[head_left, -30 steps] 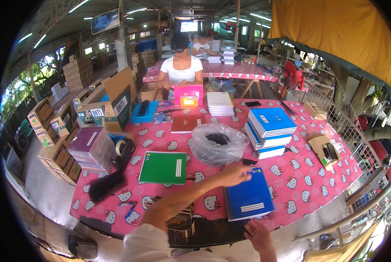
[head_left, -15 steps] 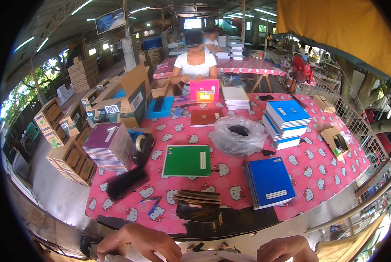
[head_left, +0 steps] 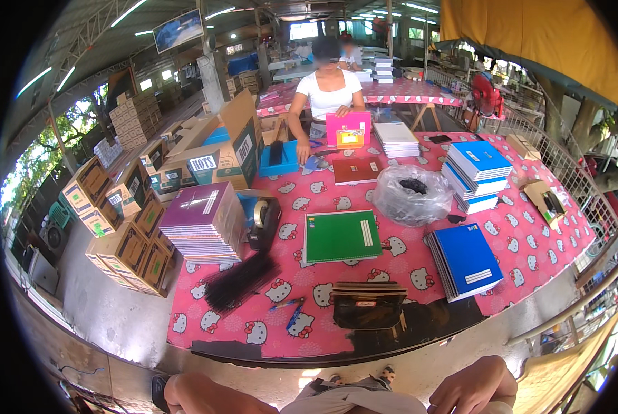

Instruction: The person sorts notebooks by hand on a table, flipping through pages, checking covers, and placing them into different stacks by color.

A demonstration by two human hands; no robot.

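Note:
My left hand (head_left: 216,397) is at the lower edge, back upward, with its fingertips cut off by the picture's rim. Bent fingers show on my right hand (head_left: 471,388), though their tips are hidden. Pale cloth (head_left: 364,398) of my clothing lies between the two hands. Both hands are off the table, near my waist. Nearest to them on the table are a black pouch (head_left: 369,308), blue spiral notebooks (head_left: 464,259) and a small blue tool (head_left: 295,316). Behind these lie a green notebook (head_left: 342,236) and a bundle of black binding coils (head_left: 241,281).
Purple notebooks (head_left: 200,217) are stacked at left beside a tape dispenser (head_left: 262,226). A plastic bag (head_left: 412,196) and blue-and-white notebook stacks (head_left: 476,169) stand at right. Across the table a co-worker (head_left: 328,93) holds a pink notebook (head_left: 347,129). Cartons (head_left: 133,238) fill the left floor.
The view has shifted, so the table's things appear farther right. My hands now sit lower in the picture. The co-worker has lowered one hand to the table beside the blue tray.

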